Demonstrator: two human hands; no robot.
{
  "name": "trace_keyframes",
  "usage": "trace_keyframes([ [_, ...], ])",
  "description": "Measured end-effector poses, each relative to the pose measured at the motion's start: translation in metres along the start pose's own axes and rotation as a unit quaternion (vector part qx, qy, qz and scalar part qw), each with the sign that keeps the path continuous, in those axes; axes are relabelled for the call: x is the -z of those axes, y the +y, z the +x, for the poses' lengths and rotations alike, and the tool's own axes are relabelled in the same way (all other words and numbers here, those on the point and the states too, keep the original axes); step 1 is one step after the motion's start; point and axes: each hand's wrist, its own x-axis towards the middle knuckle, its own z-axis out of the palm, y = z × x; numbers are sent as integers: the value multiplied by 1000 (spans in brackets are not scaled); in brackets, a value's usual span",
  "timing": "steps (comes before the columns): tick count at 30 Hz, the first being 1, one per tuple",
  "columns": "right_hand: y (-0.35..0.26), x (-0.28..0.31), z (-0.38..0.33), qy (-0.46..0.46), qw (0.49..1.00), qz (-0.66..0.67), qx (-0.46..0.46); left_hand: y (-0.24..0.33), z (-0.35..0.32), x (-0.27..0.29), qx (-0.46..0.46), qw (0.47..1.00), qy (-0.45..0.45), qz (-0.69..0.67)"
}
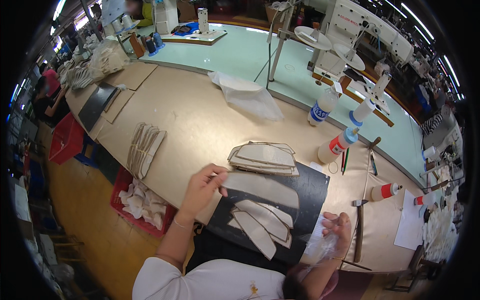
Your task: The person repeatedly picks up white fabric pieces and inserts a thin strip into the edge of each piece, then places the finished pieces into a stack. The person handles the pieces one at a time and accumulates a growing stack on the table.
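My left hand [206,182] pinches the left end of a long, curved pale-grey panel piece [265,189] with a brown edge. The rest of that piece lies over a black board [312,192]. Behind it is a stack of similar cut pieces [265,156], and in front several more pieces [260,225] are fanned out on the board. To the right of the board, my right hand [338,229] is closed with its fingers curled; what they hold, if anything, is unclear. Crumpled clear plastic [320,246] lies against that hand and wrist.
A hammer [359,230], glue bottles [336,147] and a drink bottle [324,106] stand or lie rightward. A banded bundle of pieces [144,152] rests at left. Sewing machines [350,35] stand behind. Below the table's left edge is a red crate [125,207] with pale scraps.
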Motion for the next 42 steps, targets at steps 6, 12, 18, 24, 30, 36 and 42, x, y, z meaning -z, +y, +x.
trace_keyframes([
  [6, -3, -7, -2, 87, 990, -78, 82, 46, 9, 3, -35, 999, -14, -9],
  [12, 13, -29, 3, 56, 995, -87, 3, 67, 47, -43, -2, 992, -118, -39],
  [18, 17, -37, 6, 73, 991, -108, -21, 24, 81, -42, 15, 990, -47, -130],
  [24, 16, -45, 6, 80, 987, -140, -12, -52, 68, -13, -22, 968, 84, 235],
  [30, 30, -59, 17, 65, 983, -157, -65, -51, 3, -27, -17, 908, -163, 386],
  [36, 53, -82, 18, 2, 943, -308, -123, -38, -27, -26, -45, 888, -192, 414],
  [42, 61, -63, 6, 37, 948, -301, -96, -26, -32, -24, -92, 906, -227, 346],
])
